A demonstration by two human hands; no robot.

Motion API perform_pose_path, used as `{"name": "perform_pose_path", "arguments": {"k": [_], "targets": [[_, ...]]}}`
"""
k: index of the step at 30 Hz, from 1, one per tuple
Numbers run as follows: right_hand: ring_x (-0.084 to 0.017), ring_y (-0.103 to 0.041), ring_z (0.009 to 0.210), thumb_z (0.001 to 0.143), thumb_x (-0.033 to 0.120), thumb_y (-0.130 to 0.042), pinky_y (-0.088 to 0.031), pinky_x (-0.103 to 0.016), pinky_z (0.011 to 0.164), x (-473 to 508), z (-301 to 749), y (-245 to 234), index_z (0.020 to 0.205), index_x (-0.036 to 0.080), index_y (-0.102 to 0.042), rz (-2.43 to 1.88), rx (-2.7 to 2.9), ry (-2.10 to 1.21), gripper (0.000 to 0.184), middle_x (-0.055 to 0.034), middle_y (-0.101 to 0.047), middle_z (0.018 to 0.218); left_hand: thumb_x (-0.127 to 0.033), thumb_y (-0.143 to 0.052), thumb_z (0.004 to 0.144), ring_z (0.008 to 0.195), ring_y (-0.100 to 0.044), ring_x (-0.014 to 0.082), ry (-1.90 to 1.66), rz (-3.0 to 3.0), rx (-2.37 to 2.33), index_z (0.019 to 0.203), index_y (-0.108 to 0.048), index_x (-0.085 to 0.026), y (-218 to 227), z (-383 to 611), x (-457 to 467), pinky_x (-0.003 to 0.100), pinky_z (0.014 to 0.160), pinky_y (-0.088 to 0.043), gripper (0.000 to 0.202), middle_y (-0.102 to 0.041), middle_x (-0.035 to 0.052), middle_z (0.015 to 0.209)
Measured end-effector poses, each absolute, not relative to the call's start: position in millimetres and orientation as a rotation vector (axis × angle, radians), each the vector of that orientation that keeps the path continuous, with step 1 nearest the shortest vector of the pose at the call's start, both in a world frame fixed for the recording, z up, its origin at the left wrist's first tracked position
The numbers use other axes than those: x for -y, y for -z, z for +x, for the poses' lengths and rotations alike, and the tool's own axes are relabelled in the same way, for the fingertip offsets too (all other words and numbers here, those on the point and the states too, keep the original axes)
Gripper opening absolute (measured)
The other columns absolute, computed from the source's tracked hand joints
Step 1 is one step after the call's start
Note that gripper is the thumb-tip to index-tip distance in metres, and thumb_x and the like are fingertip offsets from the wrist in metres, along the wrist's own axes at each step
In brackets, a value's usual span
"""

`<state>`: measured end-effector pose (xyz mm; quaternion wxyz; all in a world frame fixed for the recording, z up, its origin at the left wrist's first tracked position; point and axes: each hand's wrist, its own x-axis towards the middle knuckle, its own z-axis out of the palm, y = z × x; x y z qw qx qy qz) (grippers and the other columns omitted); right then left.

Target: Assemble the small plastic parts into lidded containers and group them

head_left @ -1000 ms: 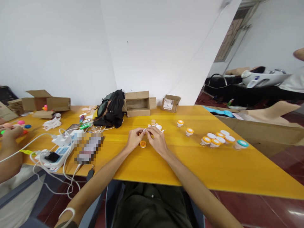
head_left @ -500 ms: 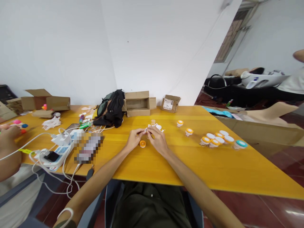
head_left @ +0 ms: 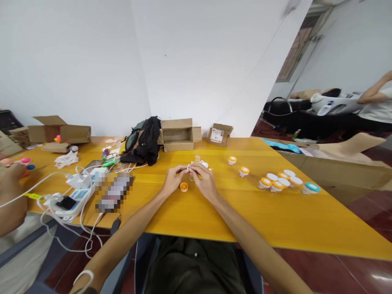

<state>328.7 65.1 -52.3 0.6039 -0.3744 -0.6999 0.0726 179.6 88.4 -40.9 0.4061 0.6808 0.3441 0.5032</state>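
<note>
My left hand [head_left: 173,177] and my right hand [head_left: 202,178] meet over the middle of the table, fingertips closed together on a small white piece [head_left: 188,167]. Its exact kind is too small to make out. Just below the fingers lies an orange cap [head_left: 183,187] with its hollow side up. Behind my right hand are white discs [head_left: 204,165] and a small clear cup [head_left: 197,158], partly covered by the fingers. A clear rim shows under my right fingers.
Clear jars with orange and white lids [head_left: 277,185] cluster at right, beside a teal-lidded jar [head_left: 311,188]. Two orange-lidded jars stand nearer the middle. A backpack [head_left: 143,141] and cardboard boxes [head_left: 177,145] line the wall. At left are a power strip [head_left: 76,196], cables and a co-worker's hand [head_left: 12,175].
My hands stay almost in place, with the fingers shifting slightly around the white piece. A person at far right has brought an arm into view.
</note>
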Motion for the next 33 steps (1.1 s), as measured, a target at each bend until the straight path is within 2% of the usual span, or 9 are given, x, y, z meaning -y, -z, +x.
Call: {"name": "perform_pose_path", "arguments": {"k": [6,12,19,26,33], "targets": [[-0.020,-0.068,0.086,0.086,0.032,-0.058,-0.058,-0.034,0.075,-61.3,325.9,45.6,0.083,0.025,-0.072,-0.874,1.506,-0.473,0.016,-0.0049,-0.073,0.090,-0.032,-0.075,0.069,0.075,-0.068,0.0160,-1.301,1.594,-0.877,0.080,-0.066,-0.018,40.7,180.4,-89.8,0.028,0.075,-0.052,0.020,-0.073,0.0017,0.078],[-0.019,-0.069,0.076,0.071,0.041,-0.072,-0.059,-0.031,0.069,-64.7,321.1,46.8,0.078,0.022,-0.069,-0.895,1.363,-0.793,0.021,-0.0032,-0.073,0.081,-0.030,-0.071,0.073,0.060,-0.057,0.0108,-1.333,1.828,-1.064,0.074,-0.058,-0.020,35.4,179.4,-82.5,0.023,0.059,-0.043,0.017,-0.063,-0.0038,0.067],[-0.018,-0.066,0.062,0.072,0.045,-0.069,-0.054,-0.028,0.057,-66.0,322.1,44.1,0.071,0.021,-0.066,-0.906,1.333,-0.859,0.024,-0.0020,-0.071,0.069,-0.027,-0.071,0.074,0.059,-0.053,0.0099,-1.294,1.918,-1.067,0.087,-0.057,-0.021,31.8,179.0,-78.9,0.023,0.060,-0.044,0.020,-0.060,-0.0056,0.068],[-0.018,-0.066,0.062,0.073,0.043,-0.067,-0.054,-0.030,0.062,-68.5,326.3,44.4,0.072,0.022,-0.063,-0.893,1.349,-0.904,0.022,-0.0004,-0.069,0.066,-0.025,-0.068,0.076,0.060,-0.051,0.0097,-1.255,1.957,-0.967,0.079,-0.063,-0.019,34.8,178.8,-82.1,0.022,0.058,-0.042,0.009,-0.060,-0.0038,0.069],[-0.018,-0.066,0.062,0.074,0.044,-0.066,-0.054,-0.030,0.061,-72.5,327.6,47.8,0.072,0.022,-0.061,-0.900,1.329,-0.861,0.023,-0.0003,-0.068,0.067,-0.026,-0.069,0.075,0.065,-0.055,0.0115,-1.213,2.041,-0.986,0.086,-0.066,-0.019,31.1,173.8,-86.4,0.023,0.062,-0.044,0.013,-0.065,-0.0014,0.077]]}}
